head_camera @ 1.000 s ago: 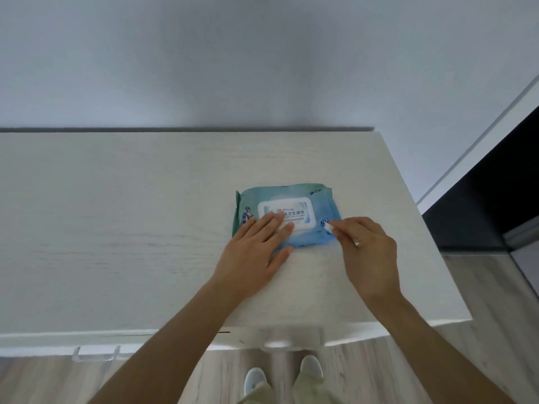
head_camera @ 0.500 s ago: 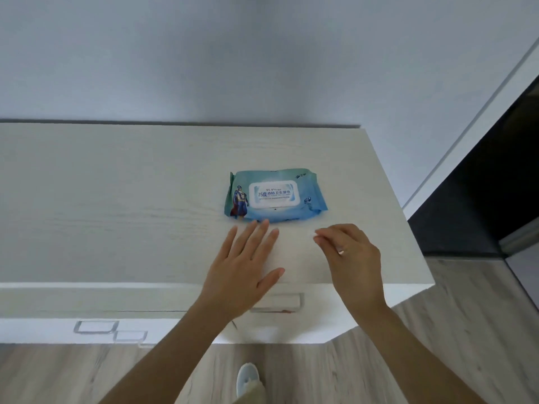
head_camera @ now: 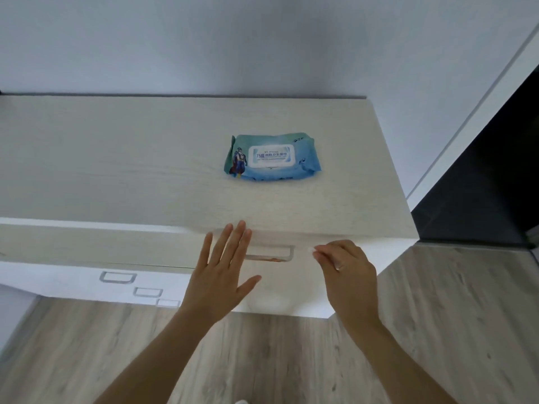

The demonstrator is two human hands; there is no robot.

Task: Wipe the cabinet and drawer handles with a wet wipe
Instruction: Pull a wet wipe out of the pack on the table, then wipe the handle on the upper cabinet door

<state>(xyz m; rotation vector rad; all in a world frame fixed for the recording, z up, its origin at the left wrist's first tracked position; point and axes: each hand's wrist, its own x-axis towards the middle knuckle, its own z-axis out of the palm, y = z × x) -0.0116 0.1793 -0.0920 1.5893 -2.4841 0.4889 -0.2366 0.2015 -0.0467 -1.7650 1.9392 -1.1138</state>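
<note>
A blue wet wipe pack [head_camera: 272, 158] lies with its lid closed on the pale wooden cabinet top [head_camera: 116, 170]. Below the front edge, the top drawer's recessed metal handle [head_camera: 274, 254] shows a reddish smear along its lower rim. My left hand [head_camera: 221, 275] is held flat with straight fingers in front of the drawer, covering the handle's left end. To the right of the handle, my right hand [head_camera: 347, 275] has curled fingers that pinch a small white bit [head_camera: 311, 249], seemingly a wet wipe, mostly hidden in the hand.
Three more metal handles [head_camera: 118, 277] [head_camera: 148, 292] [head_camera: 168, 302] show on lower fronts to the left. A grey wall stands behind the cabinet. A dark doorway [head_camera: 481, 185] opens at the right. Wood-look floor [head_camera: 437, 316] lies below.
Both hands left the wipe pack and drew back over the front edge, down to the drawer front. The view moved back, so the drawer handles came into sight.
</note>
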